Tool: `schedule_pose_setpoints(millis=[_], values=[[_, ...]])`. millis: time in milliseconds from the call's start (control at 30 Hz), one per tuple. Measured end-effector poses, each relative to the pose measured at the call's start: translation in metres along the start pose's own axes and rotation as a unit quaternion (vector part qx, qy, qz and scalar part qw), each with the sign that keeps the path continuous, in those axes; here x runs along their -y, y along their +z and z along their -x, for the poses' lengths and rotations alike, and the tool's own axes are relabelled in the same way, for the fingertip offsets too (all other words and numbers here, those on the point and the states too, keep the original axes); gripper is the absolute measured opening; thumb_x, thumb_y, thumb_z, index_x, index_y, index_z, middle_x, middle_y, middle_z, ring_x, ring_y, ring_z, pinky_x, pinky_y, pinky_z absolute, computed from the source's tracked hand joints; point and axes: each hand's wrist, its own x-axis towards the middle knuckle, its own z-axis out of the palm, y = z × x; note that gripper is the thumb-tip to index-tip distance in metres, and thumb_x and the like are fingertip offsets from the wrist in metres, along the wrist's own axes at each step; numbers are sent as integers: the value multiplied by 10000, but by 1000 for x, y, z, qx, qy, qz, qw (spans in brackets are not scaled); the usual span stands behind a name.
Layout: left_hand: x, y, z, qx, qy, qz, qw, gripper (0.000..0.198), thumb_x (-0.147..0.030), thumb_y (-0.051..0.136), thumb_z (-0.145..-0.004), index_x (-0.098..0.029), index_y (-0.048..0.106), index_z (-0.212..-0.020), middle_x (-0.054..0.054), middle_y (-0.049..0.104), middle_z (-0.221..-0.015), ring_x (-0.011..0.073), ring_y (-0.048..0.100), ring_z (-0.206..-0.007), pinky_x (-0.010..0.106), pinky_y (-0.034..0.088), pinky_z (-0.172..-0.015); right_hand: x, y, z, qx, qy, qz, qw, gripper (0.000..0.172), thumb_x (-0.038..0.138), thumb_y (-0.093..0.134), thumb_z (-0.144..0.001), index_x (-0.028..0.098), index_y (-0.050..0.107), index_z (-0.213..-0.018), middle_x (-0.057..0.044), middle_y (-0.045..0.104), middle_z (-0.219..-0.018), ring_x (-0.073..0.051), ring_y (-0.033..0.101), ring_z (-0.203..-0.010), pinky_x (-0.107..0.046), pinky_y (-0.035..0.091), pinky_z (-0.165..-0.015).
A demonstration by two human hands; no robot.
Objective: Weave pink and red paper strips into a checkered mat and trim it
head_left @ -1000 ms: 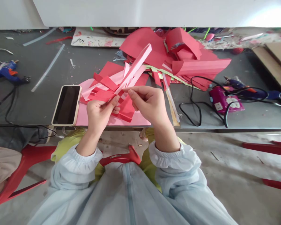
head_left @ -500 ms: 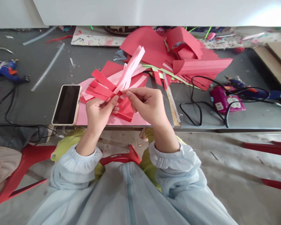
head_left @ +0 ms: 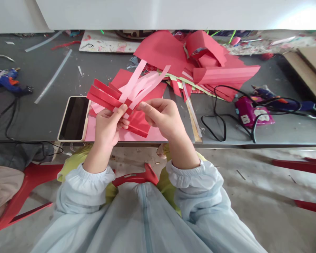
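Observation:
My left hand (head_left: 107,126) is closed on a weave of red and pink paper strips (head_left: 126,105), its thumb pressed on top near the checkered crossing. Red strip ends fan out to the upper left, while long pink strips (head_left: 150,86) stick up and to the right. Thumb and forefinger of my right hand (head_left: 162,116) are pinched together close to the weave's right side; whether a strip is between them is hidden. Beneath both hands lie more red paper and a pink paper sheet (head_left: 158,135).
A phone (head_left: 73,117) lies left of the papers. Red paper sheets (head_left: 165,49) are piled behind. At right are a purple power socket (head_left: 254,110), a looped black cable (head_left: 213,128) and a blue glue gun (head_left: 281,102); another glue gun (head_left: 7,80) lies far left.
The weave has shifted slightly left and turned, and its pink strips have spread apart. My left thumb has moved a little up and left. My right hand has shifted slightly left.

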Motion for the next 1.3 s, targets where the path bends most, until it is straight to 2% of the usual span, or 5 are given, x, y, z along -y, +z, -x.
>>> schedule_pose_setpoints(millis=[200, 433, 700, 1133, 1300], values=[[1, 3, 5, 3, 21, -25, 999, 367, -452, 887, -575, -184, 637, -562, -40, 603, -457, 78, 564, -380, 164, 450, -354, -3, 8, -4, -17, 20, -36, 999, 486, 600, 813, -668, 189, 566, -592, 71, 420, -461, -47, 340, -430, -232, 255, -421], [2, 1, 3, 18, 31, -28, 999, 348, -445, 872, -607, -176, 655, -568, -39, 596, -438, 72, 551, -361, 157, 447, -353, -8, 5, -4, -18, -3, -37, 999, 384, 398, 709, -822, 186, 546, -548, 56, 453, -460, -47, 356, -432, -226, 267, -430], [2, 0, 5, 32, 42, -48, 997, 363, -454, 868, -608, -170, 644, -570, -40, 595, -459, 75, 548, -356, 169, 426, -334, -2, 7, -3, 6, 58, -2, 998, 455, 514, 870, -609, 154, 596, -563, 47, 502, -475, -32, 317, -440, -232, 201, -404], [-3, -6, 3, 82, -2, -57, 995, 495, -627, 686, -780, -199, 581, -554, -7, 586, -456, 55, 423, -296, 194, 278, -285, -11, 3, -3, -36, 28, -31, 998, 387, 496, 805, -713, 159, 643, -613, 13, 593, -516, -49, 382, -447, -230, 238, -410], [-5, -8, 4, 115, 13, -91, 989, 391, -551, 839, -656, -198, 680, -602, -6, 612, -476, 60, 431, -311, 202, 270, -286, -11, 2, -3, -61, 17, -33, 997, 436, 510, 813, -697, 174, 565, -570, 19, 584, -511, -45, 366, -441, -231, 224, -407]])
